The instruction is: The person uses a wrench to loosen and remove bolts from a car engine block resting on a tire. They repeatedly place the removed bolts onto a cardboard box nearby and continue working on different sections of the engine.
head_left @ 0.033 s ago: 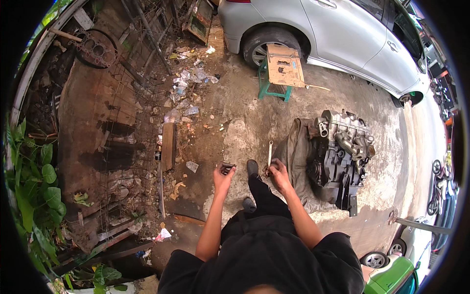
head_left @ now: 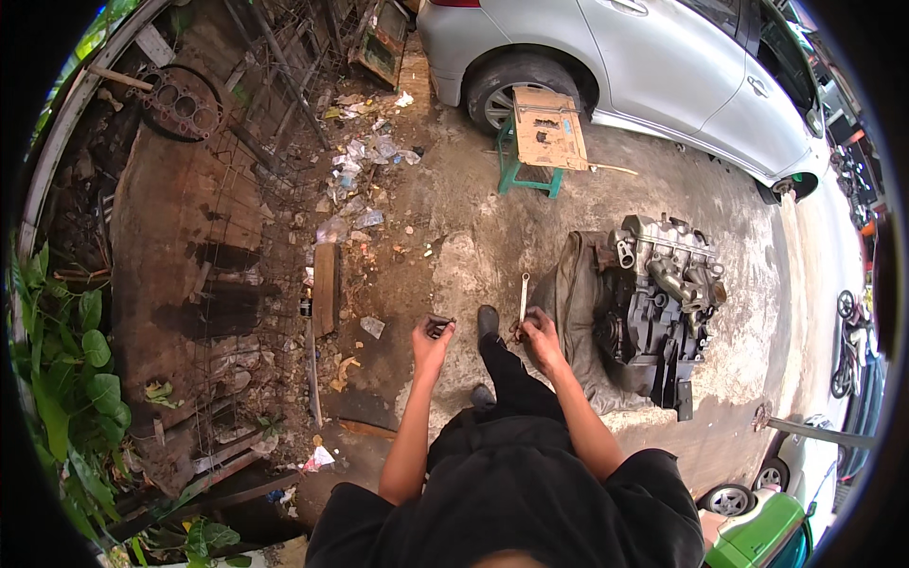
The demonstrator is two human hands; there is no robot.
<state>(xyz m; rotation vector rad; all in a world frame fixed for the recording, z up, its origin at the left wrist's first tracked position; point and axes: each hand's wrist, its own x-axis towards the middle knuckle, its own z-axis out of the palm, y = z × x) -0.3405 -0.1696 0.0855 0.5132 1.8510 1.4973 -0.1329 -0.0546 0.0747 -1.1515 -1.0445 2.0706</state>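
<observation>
My right hand (head_left: 540, 339) is closed around the lower end of a combination wrench (head_left: 525, 295), whose ring end points away from me. To the right of it, an engine (head_left: 661, 308) with a silvery top and dark lower block rests on a crumpled dark cloth (head_left: 574, 317). My left hand (head_left: 434, 339) is raised in front of me with its fingers curled in. The fingers look blackened, and whatever they may hold is too dark to tell. Both hands are apart from the engine.
A green stool (head_left: 530, 176) topped with cardboard (head_left: 549, 131) stands beside a silver car (head_left: 653, 66). Litter (head_left: 365, 161) and a wooden block (head_left: 326, 289) lie to the left. A ringed metal gasket (head_left: 186, 106) lies far left, near leafy plants (head_left: 95, 379).
</observation>
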